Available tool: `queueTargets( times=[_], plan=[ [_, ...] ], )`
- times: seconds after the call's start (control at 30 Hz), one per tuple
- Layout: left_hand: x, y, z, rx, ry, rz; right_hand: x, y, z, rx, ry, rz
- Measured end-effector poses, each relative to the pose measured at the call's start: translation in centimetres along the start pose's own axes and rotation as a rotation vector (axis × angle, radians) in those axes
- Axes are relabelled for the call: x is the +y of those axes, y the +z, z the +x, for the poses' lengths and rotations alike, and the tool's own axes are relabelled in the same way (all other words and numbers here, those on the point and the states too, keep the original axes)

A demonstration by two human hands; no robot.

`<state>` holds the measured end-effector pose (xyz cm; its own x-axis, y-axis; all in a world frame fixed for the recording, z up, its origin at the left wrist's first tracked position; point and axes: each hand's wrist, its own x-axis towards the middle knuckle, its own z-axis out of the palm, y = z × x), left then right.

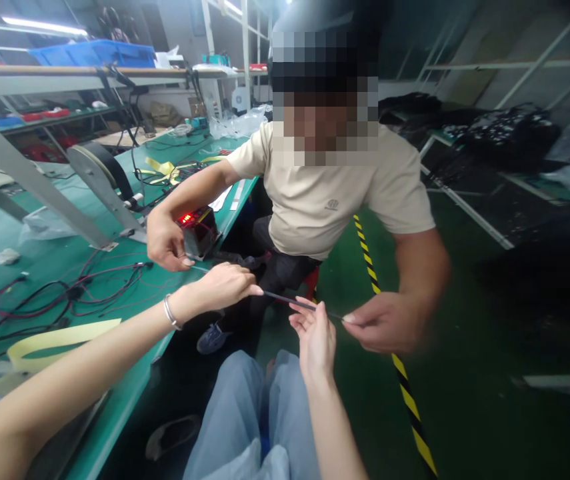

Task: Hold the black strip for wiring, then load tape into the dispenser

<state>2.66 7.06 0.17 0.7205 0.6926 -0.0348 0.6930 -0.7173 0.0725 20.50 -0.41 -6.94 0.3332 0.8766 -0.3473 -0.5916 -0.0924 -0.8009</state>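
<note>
A thin black cord is stretched at a slight slant between my hands and a co-worker's hands, above my knees. My left hand, with a silver bangle at the wrist, is closed round it with the knuckles up. Lower and to the right, my right hand pinches the cord between thumb and fingers, palm turned up. One co-worker's hand holds a thin pale strand beyond my left hand. The co-worker's other hand grips the far right end. Whatever lies inside my left fist is hidden.
The green worktable on the left carries coiled red and black cables, a yellow strip, a tape reel and a box with a lit red display. The co-worker sits facing me. Yellow-black tape marks the floor.
</note>
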Motion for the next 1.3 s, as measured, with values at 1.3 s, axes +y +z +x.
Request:
queueTargets(
  times=[1.3],
  plan=[
    [7.2, 2.6, 2.9, 0.443, 0.266, 0.094, 4.3, -5.9, -3.3, 0.055, 0.113, -0.107]
  ],
)
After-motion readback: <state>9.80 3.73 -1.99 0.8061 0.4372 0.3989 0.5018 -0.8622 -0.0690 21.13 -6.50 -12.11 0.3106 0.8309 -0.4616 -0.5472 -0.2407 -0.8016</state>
